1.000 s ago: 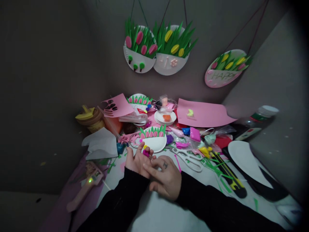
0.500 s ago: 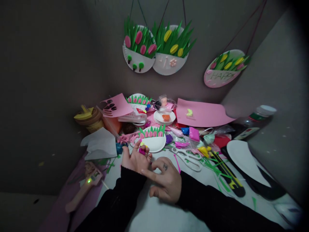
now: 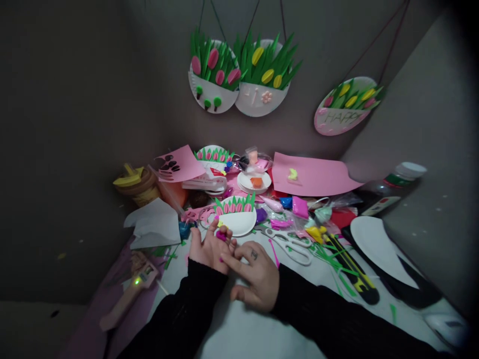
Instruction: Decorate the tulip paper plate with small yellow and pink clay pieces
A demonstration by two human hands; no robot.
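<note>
In the head view, the left hand [image 3: 207, 248] lies palm up over the table [image 3: 239, 329], with its fingers loosely spread, and small pieces of clay [image 3: 221, 233], pink and yellow, sit on its fingertips. The right hand [image 3: 254, 276] is beside it and touches it; its index finger is stretched out onto the left palm, while the other fingers are bent, and it grips nothing that I can see. Just behind the hands stands a small paper plate [image 3: 239, 219] with green grass and pink tulips. White scissors [image 3: 290, 243] lie to the right of the plate, near the right hand. A pink glue gun [image 3: 127, 295] with a green light lies at the left side, well apart from the hands. A pink sheet of paper [image 3: 314, 175] lies further back. On the wall hang three decorated plates [image 3: 239, 75].
</note>
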